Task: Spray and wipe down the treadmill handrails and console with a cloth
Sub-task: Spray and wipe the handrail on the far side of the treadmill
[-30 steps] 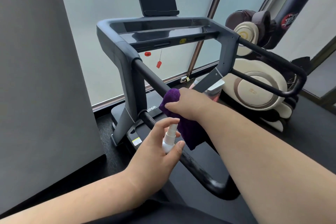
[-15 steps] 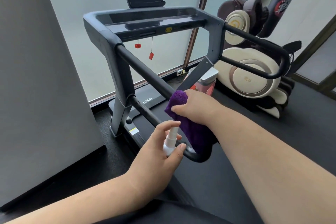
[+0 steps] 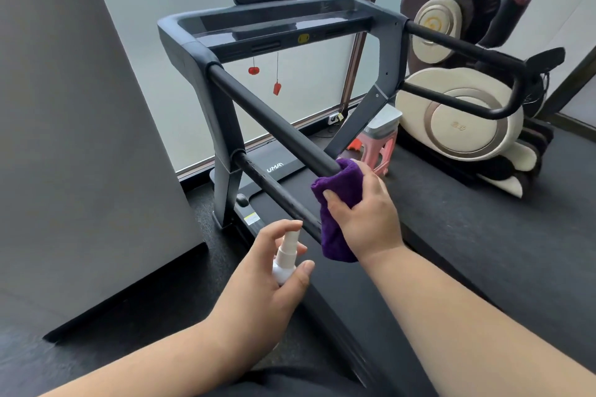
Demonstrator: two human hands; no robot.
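Purple cloth (image 3: 335, 203) was wrapped around the near end of the left handrail (image 3: 271, 126), its loose tail hanging toward 6 o'clock. Right hand (image 3: 364, 213) gripped it from the 3 o'clock side, fingers curled over the bar's end, thumb pressed on the cloth's front. At 7 o'clock from the cloth, just apart, the left hand (image 3: 267, 280) curled around a small white spray bottle (image 3: 285, 255), forefinger arched over the nozzle. Farther out, at 12 o'clock, sat the console (image 3: 277, 22), with a massage chair (image 3: 458, 113) at 2 o'clock.
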